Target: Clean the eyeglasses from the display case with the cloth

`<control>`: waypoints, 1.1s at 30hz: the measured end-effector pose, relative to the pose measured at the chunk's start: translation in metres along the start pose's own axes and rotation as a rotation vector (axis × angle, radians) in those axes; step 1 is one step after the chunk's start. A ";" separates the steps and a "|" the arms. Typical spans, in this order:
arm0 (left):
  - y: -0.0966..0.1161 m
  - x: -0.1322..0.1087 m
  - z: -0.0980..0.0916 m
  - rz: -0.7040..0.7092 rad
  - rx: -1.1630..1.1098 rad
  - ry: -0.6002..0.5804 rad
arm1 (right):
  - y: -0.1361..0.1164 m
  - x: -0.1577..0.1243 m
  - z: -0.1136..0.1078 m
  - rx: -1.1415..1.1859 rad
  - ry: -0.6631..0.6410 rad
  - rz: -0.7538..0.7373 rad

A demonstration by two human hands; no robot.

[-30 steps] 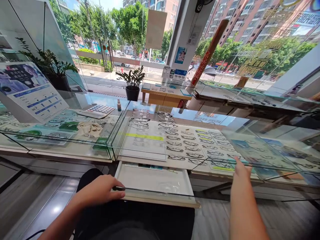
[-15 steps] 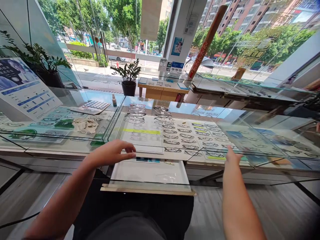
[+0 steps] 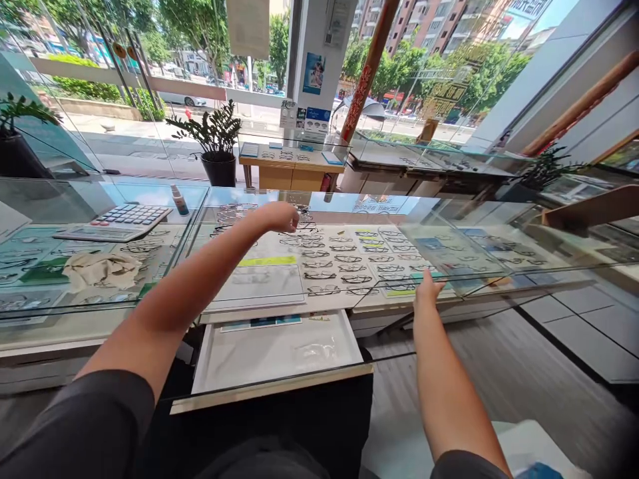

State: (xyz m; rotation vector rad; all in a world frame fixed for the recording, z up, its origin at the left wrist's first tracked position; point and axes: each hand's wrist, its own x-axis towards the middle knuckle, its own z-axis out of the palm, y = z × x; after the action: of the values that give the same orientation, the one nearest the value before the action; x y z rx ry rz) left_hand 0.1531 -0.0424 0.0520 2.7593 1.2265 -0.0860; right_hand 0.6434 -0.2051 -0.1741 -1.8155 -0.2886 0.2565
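Eyeglasses [image 3: 345,258] lie in rows beneath the clear top of a glass display counter [image 3: 309,307], spread between a person's 2 bare hands and beyond the right one. The left hand [image 3: 282,216] reaches far across the counter, wrist bent, above the back of the display; its fingers curl down together, and whether they grip or touch anything cannot be told. The right hand [image 3: 428,287] is at the counter's front edge beside the rows, its arm outstretched; how its fingers stand against the glass cannot be made out. Between the arms, a white drawer [image 3: 249,359] is pulled out below the counter, with something clear and shiny [image 3: 317,352] on its floor and blue-toned cards [image 3: 269,322] toward its back. A bright yellow strip [image 3: 267,261] crosses a pale panel under the glass above it. To the left are a calculator [image 3: 130,219], a small bottle [image 3: 179,200] and a crumpled beige cloth [image 3: 102,269]. Behind the counter, a potted plant [image 3: 218,143] stands before windows facing a sunlit street.
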 end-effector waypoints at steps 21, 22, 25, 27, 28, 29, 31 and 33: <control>-0.087 -0.035 0.045 0.142 -0.986 0.513 | -0.175 -0.053 0.052 -0.148 0.354 -1.198; -0.097 -0.039 0.047 0.125 -1.067 0.560 | -0.190 -0.074 0.074 -0.167 0.256 -1.370; -0.118 -0.046 0.054 0.061 -1.251 0.704 | -0.215 -0.156 0.142 -0.225 0.022 -1.676; -0.122 -0.048 0.057 0.039 -1.323 0.788 | -0.217 -0.217 0.186 -0.235 -0.199 -1.910; -0.123 -0.049 0.058 0.030 -1.351 0.823 | -0.216 -0.246 0.205 -0.200 -0.289 -1.983; -0.123 -0.050 0.058 0.018 -1.379 0.850 | -0.214 -0.272 0.222 -0.147 -0.341 -2.001; -0.121 -0.051 0.058 -0.016 -1.439 0.886 | -0.209 -0.315 0.249 0.001 -0.382 -1.897; -0.118 -0.052 0.058 -0.047 -1.498 0.898 | -0.206 -0.342 0.266 0.137 -0.467 -1.702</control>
State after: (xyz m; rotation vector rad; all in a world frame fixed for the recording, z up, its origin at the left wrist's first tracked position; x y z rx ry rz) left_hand 0.0301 -0.0099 -0.0106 1.3396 0.7853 1.4801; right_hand 0.2219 -0.0228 -0.0356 -0.8394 -1.8938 -0.5086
